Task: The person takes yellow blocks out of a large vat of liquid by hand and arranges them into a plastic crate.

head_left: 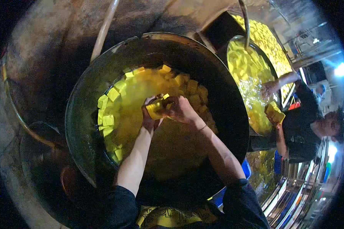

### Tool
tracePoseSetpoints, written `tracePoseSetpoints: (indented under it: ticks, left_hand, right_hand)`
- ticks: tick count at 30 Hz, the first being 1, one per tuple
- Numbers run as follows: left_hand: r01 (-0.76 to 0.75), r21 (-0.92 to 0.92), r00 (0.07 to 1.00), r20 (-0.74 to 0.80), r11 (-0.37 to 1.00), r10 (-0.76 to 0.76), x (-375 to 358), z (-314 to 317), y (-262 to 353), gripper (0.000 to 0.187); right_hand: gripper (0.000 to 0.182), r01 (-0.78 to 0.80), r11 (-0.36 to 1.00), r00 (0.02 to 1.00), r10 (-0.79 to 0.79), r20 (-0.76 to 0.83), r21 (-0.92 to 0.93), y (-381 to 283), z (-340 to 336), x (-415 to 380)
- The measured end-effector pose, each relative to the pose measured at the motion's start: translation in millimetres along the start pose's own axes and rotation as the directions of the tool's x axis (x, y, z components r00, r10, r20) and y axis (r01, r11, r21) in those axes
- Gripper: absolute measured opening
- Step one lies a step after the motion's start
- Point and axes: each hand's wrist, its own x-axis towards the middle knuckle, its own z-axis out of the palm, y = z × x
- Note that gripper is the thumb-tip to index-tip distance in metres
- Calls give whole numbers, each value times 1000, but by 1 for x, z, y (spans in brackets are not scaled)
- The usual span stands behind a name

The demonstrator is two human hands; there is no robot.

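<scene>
A yellow block (156, 108) was gripped by both the left hand (151, 116) and right hand (179, 108) above the wok (84, 126); if dropped, liquid could be splashed.

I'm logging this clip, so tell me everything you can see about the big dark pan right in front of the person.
The big dark pan is a wide, round, deep vessel that looks like blackened metal with a thin pale rim. It holds yellow liquid with yellow blocks floating along the far and left sides. Over its middle, the left hand and right hand together hold a yellow block. A second pan of yellow blocks stands to its right.
</scene>
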Motion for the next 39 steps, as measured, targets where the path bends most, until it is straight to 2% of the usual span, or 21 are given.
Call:
tracePoseSetpoints:
  ticks: [1, 3, 5, 7, 8, 11, 12, 13, 15, 17, 20, 23, 26, 29, 31, 32, 33, 35, 36, 37, 39]
  left_hand:
    - [14, 5, 1000, 11, 1000, -14, 4, 1, -3, 36]
    - [142, -104, 970, 215, 984, -117, 6, 7, -9, 36]
    - [152, -42, 985, 90, 987, -148, -5, 30, -21, 36]
    - [185, -65, 982, 61, 981, -181, -10, 49, -37, 36]
    - [207, -112, 978, 58, 972, -202, -12, 60, -43, 36]
    - [233, 144, 915, 302, 962, -267, -31, 110, -63, 37]
    - [362, 142, 898, 211, 921, -386, -52, 137, -66, 38]
    - [374, 141, 899, 186, 917, -396, -76, 175, -74, 37]
    - [257, 318, 940, 135, 912, -312, -95, 200, -106, 41]
    - [79, 636, 954, 175, 768, -244, -122, 220, -151, 51]
    - [-245, 913, 937, 309, 326, -160, -195, 255, -216, 67]
    - [-310, 950, 901, 302, 26, -312, -253, 261, -254, 85]
    - [-444, 855, 833, 504, 267, -228, -234, 258, -263, 73]
    - [-487, 782, 795, 581, 389, -172, -214, 254, -260, 60]
    - [-437, 807, 827, 534, 399, -175, -209, 251, -252, 49]
    - [-410, 822, 842, 507, 396, -181, -211, 251, -249, 48]
    - [-382, 836, 858, 479, 393, -185, -212, 249, -245, 47]
    - [-412, 833, 867, 484, 369, -123, -206, 239, -240, 44]
    - [-411, 843, 871, 475, 347, -123, -201, 237, -235, 43]
    - [-412, 850, 875, 469, 328, -117, -196, 235, -228, 43]
    - [-386, 847, 889, 447, 366, -96, -190, 238, -208, 42]
  right_hand:
    - [37, 50, 985, 997, -59, -51, -167, -9, -5, -3]
    - [39, -264, 899, 948, 309, -79, 349, -87, -33, -11]
    - [42, -179, 859, 971, 234, -57, 479, -93, -41, -26]
    - [46, -64, 998, 945, 58, -322, -9, -91, -40, -40]
    - [72, -368, 923, 889, 315, -331, -110, -116, -48, -46]
    - [102, -410, 895, 829, 284, -482, -178, -116, -65, -80]
    - [118, -388, 912, 861, 309, -405, -129, -103, -78, -94]
    - [114, -376, 926, 883, 346, -317, -37, -92, -89, -110]
    - [114, -177, 796, 954, 284, -99, 578, -122, -118, -160]
    - [100, -48, 748, 943, 252, -216, 662, -134, -129, -219]
    - [98, 157, 706, 649, 454, -611, 691, -151, -104, -321]
    - [85, 208, 534, 565, 618, -546, 819, -141, -76, -411]
    - [62, 332, 278, 405, 821, -402, 901, -70, 9, -478]
    - [45, 370, 110, 412, 871, -268, 923, 5, 70, -496]
    - [46, 209, 110, 399, 897, -188, 972, 65, 100, -509]
    - [49, -178, 153, 260, 960, -104, 972, 92, 104, -505]
    - [52, -419, 278, 119, 961, -251, 864, 147, 144, -510]
    - [54, -987, -15, -82, 905, -418, 160, 147, 161, -469]
    - [58, -998, -41, -53, 904, -425, 37, 174, 209, -462]
    - [58, -963, -108, -236, 775, -586, 246, 205, 283, -465]
    - [55, -939, -228, -331, 803, -495, 258, 202, 298, -457]
